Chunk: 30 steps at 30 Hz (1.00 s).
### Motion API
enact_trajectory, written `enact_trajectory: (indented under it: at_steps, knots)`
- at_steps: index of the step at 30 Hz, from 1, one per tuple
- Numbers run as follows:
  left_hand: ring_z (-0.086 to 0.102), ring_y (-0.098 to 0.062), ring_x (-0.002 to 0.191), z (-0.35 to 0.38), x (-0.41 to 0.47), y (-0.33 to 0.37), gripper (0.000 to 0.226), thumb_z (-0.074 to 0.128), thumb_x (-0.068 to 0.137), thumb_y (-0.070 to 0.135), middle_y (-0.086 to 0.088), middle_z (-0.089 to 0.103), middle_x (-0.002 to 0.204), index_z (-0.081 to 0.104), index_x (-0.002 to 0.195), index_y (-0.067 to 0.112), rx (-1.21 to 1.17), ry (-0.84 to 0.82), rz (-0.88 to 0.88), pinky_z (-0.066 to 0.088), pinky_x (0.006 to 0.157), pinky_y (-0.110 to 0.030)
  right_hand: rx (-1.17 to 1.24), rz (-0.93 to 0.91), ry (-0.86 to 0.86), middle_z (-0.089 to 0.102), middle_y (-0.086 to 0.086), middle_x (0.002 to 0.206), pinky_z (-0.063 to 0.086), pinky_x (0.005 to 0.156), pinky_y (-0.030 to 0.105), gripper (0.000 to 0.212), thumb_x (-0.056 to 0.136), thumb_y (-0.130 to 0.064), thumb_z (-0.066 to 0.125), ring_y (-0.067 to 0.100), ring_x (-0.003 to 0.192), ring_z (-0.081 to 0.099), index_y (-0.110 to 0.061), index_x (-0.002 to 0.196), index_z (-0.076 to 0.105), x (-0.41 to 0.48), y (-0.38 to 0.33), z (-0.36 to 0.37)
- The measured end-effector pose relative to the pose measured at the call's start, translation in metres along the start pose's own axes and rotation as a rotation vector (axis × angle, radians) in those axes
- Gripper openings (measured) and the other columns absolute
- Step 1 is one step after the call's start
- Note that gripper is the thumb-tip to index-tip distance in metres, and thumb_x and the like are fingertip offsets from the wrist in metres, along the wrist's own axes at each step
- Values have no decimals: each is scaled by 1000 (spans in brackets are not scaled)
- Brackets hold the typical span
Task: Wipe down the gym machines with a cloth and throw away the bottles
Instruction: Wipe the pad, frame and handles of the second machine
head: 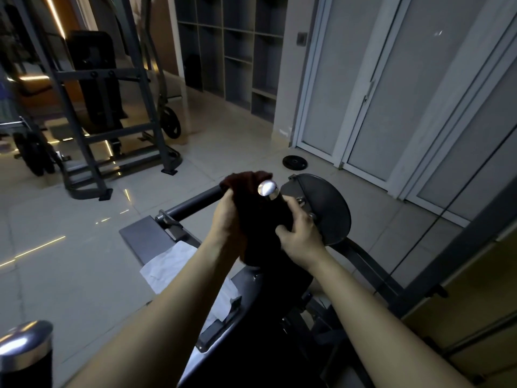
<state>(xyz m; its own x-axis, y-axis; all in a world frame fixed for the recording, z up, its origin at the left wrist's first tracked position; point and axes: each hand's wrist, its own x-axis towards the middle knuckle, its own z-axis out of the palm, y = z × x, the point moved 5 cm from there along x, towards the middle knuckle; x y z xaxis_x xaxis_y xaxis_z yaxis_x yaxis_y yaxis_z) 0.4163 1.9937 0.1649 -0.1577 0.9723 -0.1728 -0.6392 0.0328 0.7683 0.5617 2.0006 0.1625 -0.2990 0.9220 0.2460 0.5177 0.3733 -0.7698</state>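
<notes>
A dark red cloth is wrapped round an upright black handle of the gym machine, whose chrome end cap pokes out at the top. My left hand grips the cloth against the handle's left side. My right hand grips the same handle from the right, fingers curled round its black grip. A second chrome-capped handle stands at the bottom left. No bottle shows in this view.
A round dark cam plate sits just right of my hands. A white sheet lies on the machine's seat. A weight plate lies on the tiled floor. Another machine frame stands at the far left, shelves behind.
</notes>
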Motion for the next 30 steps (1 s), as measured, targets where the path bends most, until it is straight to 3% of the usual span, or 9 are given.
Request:
enact_trajectory:
  at_steps: [3, 7, 12, 15, 18, 20, 22, 25, 30]
  knots:
    - [61, -10, 121, 24, -22, 17, 36, 38, 108, 21, -12, 65, 136, 61, 133, 9, 235, -174, 295, 49, 101, -25, -42, 3, 21, 60, -3, 105, 30, 74, -6, 43, 84, 8, 58, -16, 89, 52, -11, 123, 55, 1, 12, 5]
    - [69, -6, 80, 43, -20, 36, 25, 52, 102, 12, -3, 75, 107, 69, 118, 21, 773, -163, 450, 53, 70, -20, -136, -6, -11, 53, 11, 138, 37, 101, 20, 53, 94, -11, 59, 24, 128, 50, -5, 143, 41, 7, 22, 14]
    - [72, -38, 99, 42, 9, 51, 27, 55, 94, 23, -26, 72, 109, 72, 106, 6, 896, -87, 94, 58, 94, -43, -70, 18, -26, 52, 0, 130, 35, 95, 17, 54, 91, -15, 62, 10, 119, 47, -13, 142, 43, 8, 31, 17]
    - [70, -34, 104, 26, -2, 44, 21, 54, 103, 22, -24, 70, 119, 71, 112, 14, 689, -178, -41, 54, 101, -48, -112, 27, -76, 48, 5, 135, 38, 89, 17, 52, 94, -16, 60, 12, 119, 47, -15, 143, 40, 1, 46, 26]
    - [71, -26, 99, 29, -21, 44, 24, 52, 102, 15, -12, 72, 116, 67, 118, 25, 751, -265, 235, 59, 86, -40, -54, 10, 19, 55, 6, 129, 48, 93, 37, 46, 96, -24, 58, 24, 118, 56, -22, 139, 41, -8, 55, 26]
    - [63, -28, 94, 37, -27, 47, 26, 56, 98, 20, -11, 64, 116, 62, 123, 23, 1129, -294, 485, 53, 76, -44, -36, 24, 40, 60, 3, 117, 51, 88, 47, 41, 94, -23, 57, 23, 108, 60, -27, 131, 40, -9, 58, 27]
    - [55, -20, 94, 46, -24, 47, 27, 59, 99, 26, -3, 54, 113, 57, 125, 24, 1539, -272, 652, 46, 72, -30, -44, 34, 36, 59, 2, 105, 53, 81, 49, 40, 92, -20, 57, 22, 96, 61, -26, 127, 39, -9, 59, 27]
    - [53, -22, 86, 64, -22, 50, 24, 58, 100, 37, -2, 52, 103, 57, 116, 19, 1755, -201, 753, 37, 61, -28, -20, 38, 29, 58, 3, 101, 54, 80, 47, 35, 92, -16, 59, 18, 91, 61, -18, 123, 41, -11, 59, 27]
    - [61, -34, 76, 83, 6, 58, 20, 53, 95, 23, -13, 63, 81, 61, 87, 6, 1773, 5, 374, 41, 60, -31, -37, 68, 22, 57, 4, 101, 49, 80, 43, 37, 88, -15, 60, 30, 95, 60, -18, 119, 40, -9, 62, 26]
